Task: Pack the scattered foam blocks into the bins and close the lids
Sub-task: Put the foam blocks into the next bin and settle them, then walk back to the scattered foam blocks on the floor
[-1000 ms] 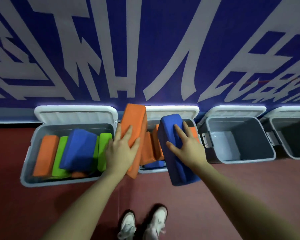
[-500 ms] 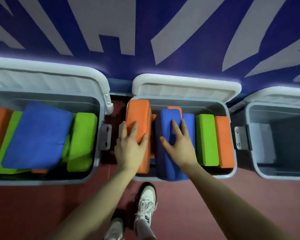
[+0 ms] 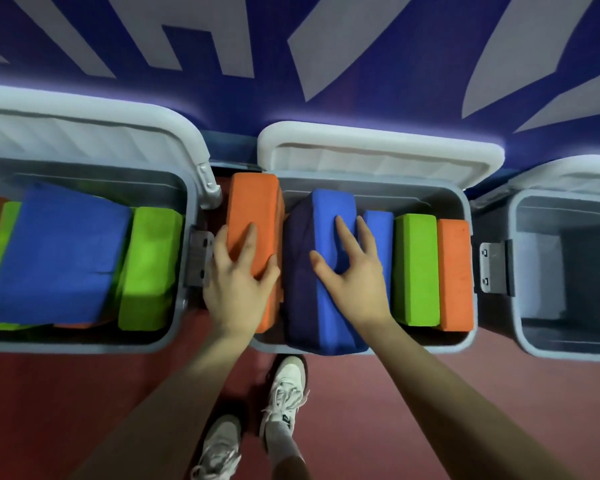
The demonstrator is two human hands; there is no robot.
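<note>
Behind everything runs a deep blue wall painted with large pale grey shapes, and below it a dull red floor on which three grey bins stand side by side, each with its white lid swung back against the wall. Of these the left bin is the fullest: a wide blue block lies tilted across its other blocks, with a green block on edge against its right wall. Next, the middle bin, under its open lid, holds along its right side an upright row of a narrow blue block, a green one and an orange one, pressed together. At the right edge, the third bin shows only bare grey walls.

Over the middle bin's left part stand the two blocks in hand. A big blue foam block leans there on edge, its near end overlapping the bin's front rim; the right hand lies spread on top of it, fingers straight and parted, thumb out to the side, pressing rather than clasping. Just left of it, the orange foam block stands on edge at the bin's left wall, and the left hand holds it, fingers on its top face and thumb wrapped round its right side.

Down at the bottom, two white sneakers rest on the floor between the forearms.
</note>
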